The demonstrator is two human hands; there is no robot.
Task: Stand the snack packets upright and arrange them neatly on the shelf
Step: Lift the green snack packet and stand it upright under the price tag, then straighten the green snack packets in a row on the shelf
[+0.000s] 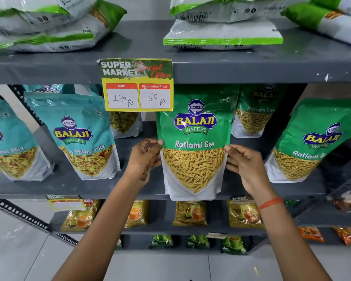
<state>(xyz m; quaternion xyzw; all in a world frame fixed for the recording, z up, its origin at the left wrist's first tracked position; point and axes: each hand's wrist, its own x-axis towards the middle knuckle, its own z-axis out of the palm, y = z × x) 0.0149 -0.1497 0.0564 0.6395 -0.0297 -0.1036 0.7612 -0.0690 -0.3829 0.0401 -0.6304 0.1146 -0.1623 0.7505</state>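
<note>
**What the shelf view hides or cuts off**

The price card (137,85) covers the top of a packet behind it (124,122), so its brand cannot be read. The far-left teal packet (10,138) is cut by the picture's left edge, and the far-right green packet (312,142) loses the end of its name at the right edge. The green packet at the back (255,112) sits in shadow behind the front one (194,138) — its lettering is dim. White-and-green bags (223,23) on the top shelf run off the upper edge, print blurred. Packets on the lower shelves (190,213) are too small to read. The left hand (145,157) has its fingertips tucked behind the front packet's edge.
</note>
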